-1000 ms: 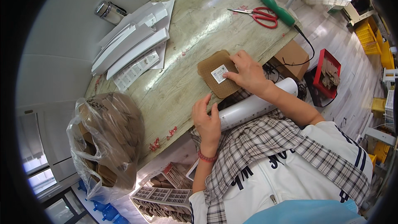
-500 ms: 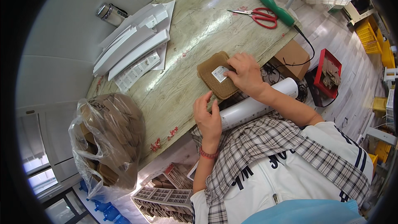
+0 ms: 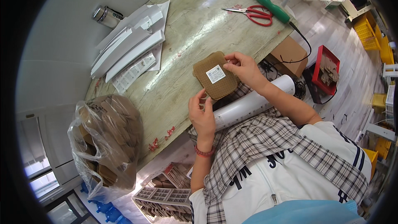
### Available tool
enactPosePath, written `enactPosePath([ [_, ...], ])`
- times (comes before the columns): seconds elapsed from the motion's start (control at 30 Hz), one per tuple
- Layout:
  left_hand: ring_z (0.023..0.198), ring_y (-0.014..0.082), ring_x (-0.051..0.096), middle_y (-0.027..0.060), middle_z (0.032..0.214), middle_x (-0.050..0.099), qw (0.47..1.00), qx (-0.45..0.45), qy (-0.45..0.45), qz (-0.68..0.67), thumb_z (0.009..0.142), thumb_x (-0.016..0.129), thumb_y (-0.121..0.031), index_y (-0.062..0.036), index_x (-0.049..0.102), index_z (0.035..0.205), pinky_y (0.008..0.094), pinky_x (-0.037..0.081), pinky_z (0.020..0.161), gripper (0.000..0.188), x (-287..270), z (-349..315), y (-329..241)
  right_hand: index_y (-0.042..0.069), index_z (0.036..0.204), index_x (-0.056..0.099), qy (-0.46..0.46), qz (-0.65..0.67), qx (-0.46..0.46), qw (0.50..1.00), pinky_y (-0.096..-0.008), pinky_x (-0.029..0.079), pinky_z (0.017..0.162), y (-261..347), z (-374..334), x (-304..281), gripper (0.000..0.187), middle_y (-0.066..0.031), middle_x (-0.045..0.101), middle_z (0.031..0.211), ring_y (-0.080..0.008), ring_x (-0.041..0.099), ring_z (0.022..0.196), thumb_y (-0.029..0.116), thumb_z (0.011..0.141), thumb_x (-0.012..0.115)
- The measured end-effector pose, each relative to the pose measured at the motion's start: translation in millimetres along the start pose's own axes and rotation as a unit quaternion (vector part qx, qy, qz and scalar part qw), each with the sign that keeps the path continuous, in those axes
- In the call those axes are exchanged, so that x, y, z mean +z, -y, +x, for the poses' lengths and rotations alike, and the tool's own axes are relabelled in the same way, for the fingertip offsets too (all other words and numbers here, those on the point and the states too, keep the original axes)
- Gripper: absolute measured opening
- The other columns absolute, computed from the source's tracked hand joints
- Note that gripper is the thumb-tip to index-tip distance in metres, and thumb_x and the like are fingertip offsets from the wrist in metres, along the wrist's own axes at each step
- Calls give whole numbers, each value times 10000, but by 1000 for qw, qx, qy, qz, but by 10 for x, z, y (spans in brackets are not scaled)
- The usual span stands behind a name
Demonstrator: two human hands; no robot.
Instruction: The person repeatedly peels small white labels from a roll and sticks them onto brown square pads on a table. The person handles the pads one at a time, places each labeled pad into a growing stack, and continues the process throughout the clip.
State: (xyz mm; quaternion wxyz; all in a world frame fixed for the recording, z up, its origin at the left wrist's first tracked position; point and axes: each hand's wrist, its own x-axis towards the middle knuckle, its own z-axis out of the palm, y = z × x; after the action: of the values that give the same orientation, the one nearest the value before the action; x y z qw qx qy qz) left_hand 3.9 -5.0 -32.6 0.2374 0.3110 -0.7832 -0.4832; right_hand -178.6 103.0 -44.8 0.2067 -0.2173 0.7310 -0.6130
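Note:
A brown, textured, rounded-corner pad [image 3: 202, 67] lies on the near edge of the table, and what looks like more layers show under it. A white printed label [image 3: 215, 74] is on its top face. My right hand [image 3: 245, 71] grips the pad's right side, thumb and forefinger at the edge beside the label. At the lower left corner my left hand [image 3: 202, 115] has curled fingers and thumb against the pad's edge. A white printed roll [image 3: 253, 104] rests across my lap, under my right forearm.
Red-handled scissors [image 3: 259, 15] and a green corded tool [image 3: 269, 4] lie at the table's far right. White papers [image 3: 134, 52] and a metal flask [image 3: 107, 16] are at the left. A plastic bag of brown pieces [image 3: 110, 137] stands near left; a red tray [image 3: 319, 68] sits beyond the right side.
My right hand has drawn back from the label to the pad's right edge. My left hand has closed in on the lower corner. The whole view has shifted slightly.

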Motion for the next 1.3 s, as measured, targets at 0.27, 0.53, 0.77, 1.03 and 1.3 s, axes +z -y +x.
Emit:
enactPosePath([
  [0.27,1273,327,489,148,1324,562,974,159,-31,157,894,675,-86,-46,660,1195,431,368,1079,304,-122,284,-139,75,1050,706,-69,-135,-169,974,-333,518,762,107,-58,8,236,-66,585,921,-214,612,861,101,818,741],
  [0.53,1497,388,212,206,1560,361,957,183,121,189,795,800,-260,-163,639,1340,494,167,1202,576,-62,669,-108,99,949,736,-39,-226,-230,946,-359,499,743,66,5,54,177,-64,586,892,-254,605,865,150,787,789],
  [0.77,1504,414,161,213,1593,296,951,163,173,199,705,860,-321,-232,612,1381,510,153,1199,725,-54,744,2,111,860,729,-20,-290,-254,922,-383,458,795,153,24,40,126,-47,586,874,-243,604,877,154,759,791],
  [1.03,1503,420,153,219,1601,272,948,161,182,207,689,863,-355,-233,605,1390,523,146,1199,757,-67,749,-28,100,824,702,8,-280,-218,935,-390,449,779,234,65,52,109,-44,585,865,-247,601,869,124,749,777],
  [1.3,1499,421,169,225,1598,277,947,159,181,215,681,865,-324,-229,618,1379,517,143,1202,747,-66,735,-71,86,852,648,1,-242,-398,885,-378,424,781,283,-279,-37,139,-49,585,905,-271,565,852,57,758,747],
])
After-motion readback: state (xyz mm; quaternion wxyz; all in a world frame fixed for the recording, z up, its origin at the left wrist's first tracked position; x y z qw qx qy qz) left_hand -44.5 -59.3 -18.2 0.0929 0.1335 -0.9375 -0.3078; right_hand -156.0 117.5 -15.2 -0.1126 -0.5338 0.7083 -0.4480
